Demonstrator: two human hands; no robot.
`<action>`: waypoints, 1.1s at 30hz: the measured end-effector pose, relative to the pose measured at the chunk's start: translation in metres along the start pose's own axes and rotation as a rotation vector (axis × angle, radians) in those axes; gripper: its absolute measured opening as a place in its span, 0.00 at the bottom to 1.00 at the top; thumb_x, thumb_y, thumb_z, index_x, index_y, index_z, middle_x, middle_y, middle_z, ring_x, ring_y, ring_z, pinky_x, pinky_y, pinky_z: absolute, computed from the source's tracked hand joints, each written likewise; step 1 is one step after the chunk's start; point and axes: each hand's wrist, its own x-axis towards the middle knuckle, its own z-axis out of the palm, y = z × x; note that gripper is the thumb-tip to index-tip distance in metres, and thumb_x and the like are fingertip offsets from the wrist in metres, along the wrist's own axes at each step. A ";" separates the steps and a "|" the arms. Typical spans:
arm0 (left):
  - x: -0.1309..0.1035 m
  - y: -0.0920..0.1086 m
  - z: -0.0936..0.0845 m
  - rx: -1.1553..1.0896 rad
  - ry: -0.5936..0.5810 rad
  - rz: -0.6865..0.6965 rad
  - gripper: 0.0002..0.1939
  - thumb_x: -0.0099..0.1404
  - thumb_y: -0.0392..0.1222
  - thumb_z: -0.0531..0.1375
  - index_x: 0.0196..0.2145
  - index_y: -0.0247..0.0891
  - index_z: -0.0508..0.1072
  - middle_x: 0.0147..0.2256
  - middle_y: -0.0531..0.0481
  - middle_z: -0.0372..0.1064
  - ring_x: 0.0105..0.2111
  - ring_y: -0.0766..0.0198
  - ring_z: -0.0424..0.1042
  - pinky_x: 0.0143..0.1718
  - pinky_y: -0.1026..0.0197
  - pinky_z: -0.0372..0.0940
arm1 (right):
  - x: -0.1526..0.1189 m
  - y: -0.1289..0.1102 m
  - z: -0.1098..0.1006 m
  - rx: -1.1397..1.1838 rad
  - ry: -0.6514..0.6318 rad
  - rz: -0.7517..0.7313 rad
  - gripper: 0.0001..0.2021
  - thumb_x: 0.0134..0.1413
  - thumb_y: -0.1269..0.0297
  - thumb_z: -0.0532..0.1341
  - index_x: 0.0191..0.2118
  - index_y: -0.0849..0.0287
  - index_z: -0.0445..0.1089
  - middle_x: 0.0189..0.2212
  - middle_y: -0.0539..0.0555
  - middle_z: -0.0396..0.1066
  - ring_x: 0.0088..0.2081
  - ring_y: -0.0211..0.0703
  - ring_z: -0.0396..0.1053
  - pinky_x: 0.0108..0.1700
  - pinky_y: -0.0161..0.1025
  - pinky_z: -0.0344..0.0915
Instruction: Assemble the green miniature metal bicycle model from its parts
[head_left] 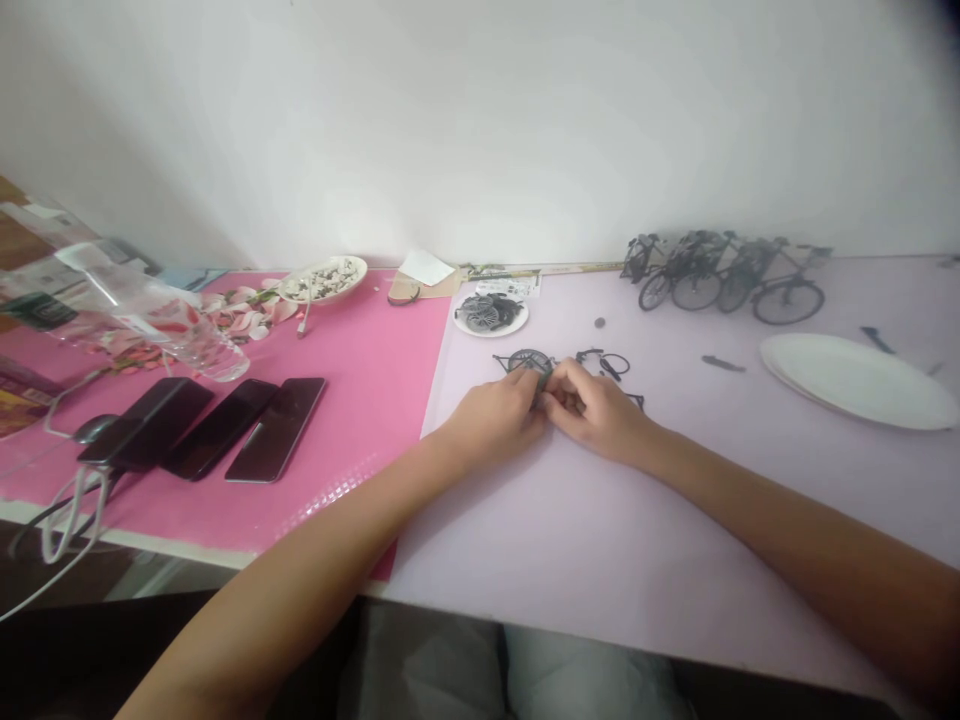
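My two hands meet above the pale mat, fingertips pinched close together. The left hand (501, 408) is closed on a small dark model bicycle part, most of it hidden by the fingers. Just beyond those fingers shows a black spoked wheel (529, 358); whether it joins the held part I cannot tell. Pressed against the left fingers, my right hand (596, 415) is closed too, and what it pinches is hidden. Behind the right hand lie thin black bicycle pieces (613, 364). Another black piece (637, 400) pokes out beside its knuckles.
Several small model bicycles (787, 295) stand at the back right, near white oval plates (862, 385). A dish of dark wheels (491, 313) sits behind my hands. On the pink mat are phones (276, 430), a clear plastic bottle (169, 315) and a bowl of pale bits (326, 282).
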 end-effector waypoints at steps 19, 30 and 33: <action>0.003 -0.002 0.007 -0.055 0.085 -0.069 0.05 0.71 0.42 0.54 0.42 0.41 0.69 0.42 0.46 0.76 0.37 0.56 0.76 0.35 0.59 0.67 | -0.003 -0.001 0.000 0.012 0.032 -0.005 0.05 0.63 0.62 0.61 0.38 0.53 0.64 0.24 0.46 0.70 0.24 0.39 0.69 0.29 0.37 0.64; 0.004 -0.002 0.011 -0.095 0.106 -0.106 0.03 0.69 0.40 0.56 0.38 0.41 0.69 0.39 0.47 0.76 0.36 0.57 0.76 0.36 0.59 0.67 | -0.002 0.000 0.002 -0.012 0.118 -0.054 0.05 0.61 0.63 0.63 0.36 0.53 0.66 0.24 0.47 0.73 0.23 0.39 0.70 0.28 0.37 0.67; 0.004 -0.003 0.011 -0.110 0.118 -0.112 0.03 0.68 0.39 0.56 0.37 0.42 0.69 0.38 0.48 0.76 0.35 0.58 0.75 0.35 0.59 0.66 | -0.002 -0.002 0.002 -0.029 0.158 -0.074 0.05 0.61 0.63 0.64 0.35 0.53 0.67 0.22 0.47 0.72 0.22 0.38 0.69 0.27 0.37 0.67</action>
